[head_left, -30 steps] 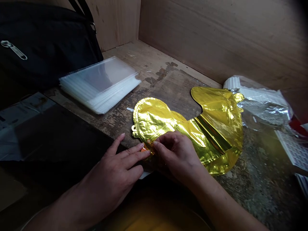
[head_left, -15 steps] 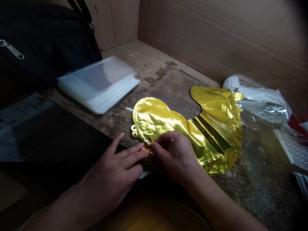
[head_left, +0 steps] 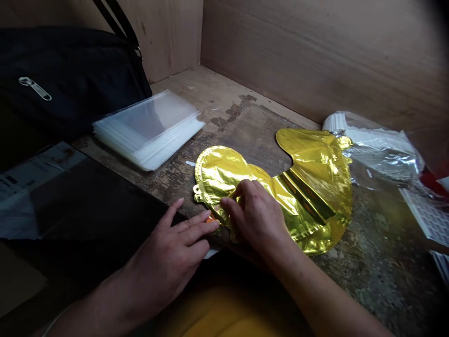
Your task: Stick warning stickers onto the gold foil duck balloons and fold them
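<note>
A flat gold foil balloon [head_left: 220, 168], shiny and wrinkled, lies on the worn table with its right part folded over. Small holed tabs stick out at its left edge. My left hand [head_left: 178, 238] has its fingers stretched out, the tips at the balloon's near-left edge beside a small orange piece [head_left: 210, 218]. Over the near part of the foil, my right hand [head_left: 259, 215] is closed, thumb against curled fingers. Whatever lies between those fingertips is hidden. Small dark print shows on the foil by the right thumb.
Behind on the left is a stack of clear plastic sleeves [head_left: 150, 131], beside a black bag [head_left: 77, 79]. Clear plastic packaging [head_left: 21, 201] lies at far left. To the right are a plastic-wrapped white bundle [head_left: 382, 150] and a printed sheet [head_left: 426, 217]. Wooden panels [head_left: 298, 56] enclose the back.
My right hand has moved slightly up and away from the left fingertips, uncovering print near the balloon's edge. My left hand stays in nearly the same place. The view has shifted a little.
</note>
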Demonstrator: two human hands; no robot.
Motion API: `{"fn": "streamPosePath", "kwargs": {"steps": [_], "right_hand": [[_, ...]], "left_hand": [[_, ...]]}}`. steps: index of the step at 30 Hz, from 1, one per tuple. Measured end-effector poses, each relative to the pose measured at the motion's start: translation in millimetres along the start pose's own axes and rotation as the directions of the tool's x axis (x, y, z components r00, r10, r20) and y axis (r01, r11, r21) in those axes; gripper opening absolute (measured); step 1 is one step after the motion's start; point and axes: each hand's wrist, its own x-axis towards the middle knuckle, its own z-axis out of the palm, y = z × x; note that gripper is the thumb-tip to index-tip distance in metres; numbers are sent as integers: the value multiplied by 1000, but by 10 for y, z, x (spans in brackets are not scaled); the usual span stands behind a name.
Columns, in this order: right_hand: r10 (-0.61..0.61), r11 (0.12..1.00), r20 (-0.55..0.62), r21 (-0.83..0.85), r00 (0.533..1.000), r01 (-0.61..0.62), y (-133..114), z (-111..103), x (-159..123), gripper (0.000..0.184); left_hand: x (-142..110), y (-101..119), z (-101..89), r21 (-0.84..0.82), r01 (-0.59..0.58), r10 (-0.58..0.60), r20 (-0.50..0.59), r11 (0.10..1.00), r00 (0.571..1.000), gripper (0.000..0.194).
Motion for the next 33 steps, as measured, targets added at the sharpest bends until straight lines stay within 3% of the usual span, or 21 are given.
{"fn": "streamPosePath", "kwargs": {"steps": [3, 5, 8, 11, 14, 19, 22, 24, 26, 28, 33], "right_hand": [[-38, 999, -117, -14, 992, 37, 19, -57, -37, 11], [-247, 964, -153, 57, 957, 258, 9, -106, -165, 19], [-518, 836, -80, 164, 851, 524, -26, -114, -391, 22], [-542, 827, -58, 142, 838, 544, -64, -36, -495, 29], [-543, 836, -73, 52, 837, 547, -106, 50, -484, 12], [-470, 882, -43, 1, 882, 470, -160, 37, -434, 19], [-343, 922, -25, 183, 939, 342, -136, -60, -378, 20], [-178, 923, 58, 356, 982, 146, -87, -114, -311, 20], [-34, 866, 138, 498, 990, -40, -22, -133, -227, 21], [45, 797, 175, 588, 984, -141, 41, -126, -141, 27], [16, 697, 291, 683, 957, -220, 113, -137, 12, 41]], "left_hand": [[3, -10, -14, 13, 0, 0, 19, 1000, 1000, 15], [1, -10, -46, 5, 1, -1, 45, 1000, 999, 15], [-31, 12, -115, -15, -14, 15, 60, 1000, 998, 14], [-96, 53, -176, -6, 34, -34, -19, 999, 999, 14], [-167, 93, -206, -3, 133, -132, -92, 991, 987, 15], [-237, 147, -192, -23, 171, -172, -116, 985, 978, 16], [-220, 177, -179, -33, 164, -167, -137, 986, 976, 16], [-179, 191, -182, -50, 159, -165, -138, 986, 977, 15], [-125, 198, -192, -74, 151, -159, -120, 986, 980, 15], [-64, 196, -208, -82, 135, -143, -100, 987, 985, 16], [113, 179, -269, 2, 90, -90, -13, 996, 996, 14]]}}
